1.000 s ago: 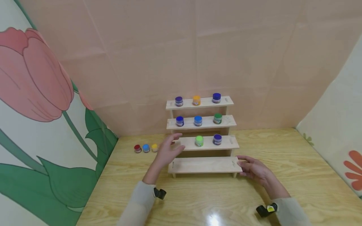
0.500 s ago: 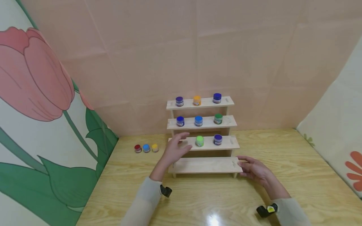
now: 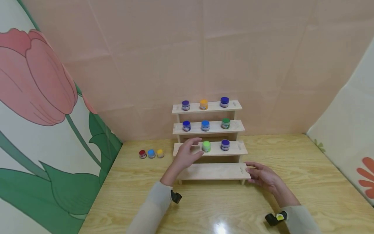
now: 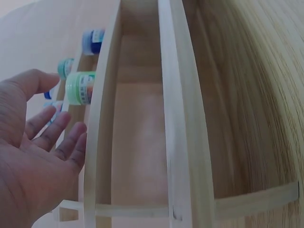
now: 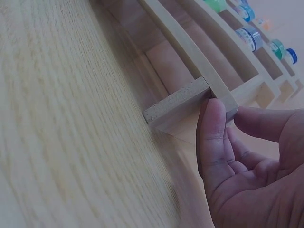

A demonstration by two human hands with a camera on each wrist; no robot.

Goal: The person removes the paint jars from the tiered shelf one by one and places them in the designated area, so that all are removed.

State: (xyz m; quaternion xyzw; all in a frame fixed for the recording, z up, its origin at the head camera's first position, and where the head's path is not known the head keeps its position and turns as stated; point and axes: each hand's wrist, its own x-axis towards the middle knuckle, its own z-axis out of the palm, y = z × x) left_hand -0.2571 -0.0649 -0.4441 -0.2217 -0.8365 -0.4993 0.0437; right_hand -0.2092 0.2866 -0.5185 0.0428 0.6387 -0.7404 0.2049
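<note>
A light wooden tiered shelf (image 3: 216,171) stands on the table with small paint jars on its upper steps. My left hand (image 3: 187,154) hovers at the third step down, fingers and thumb parted, just left of a light green jar (image 3: 206,146). In the left wrist view, a gap shows between that hand (image 4: 35,142) and the green jar (image 4: 80,89). A purple jar (image 3: 225,145) sits to the green jar's right. With thumb and fingers, my right hand (image 3: 264,177) pinches the right end of the lowest step, seen closely in the right wrist view (image 5: 251,175).
Red (image 3: 142,154), blue (image 3: 151,153) and yellow (image 3: 160,153) jars stand in a row on the wooden table (image 3: 117,195), left of the shelf. More jars, including an orange one (image 3: 203,104) and a dark green one (image 3: 225,123), occupy the top two steps. A pinkish backdrop (image 3: 146,65) rises behind.
My left hand has moved right along the third step, from its left end toward the light green jar. The right hand keeps its hold on the shelf end.
</note>
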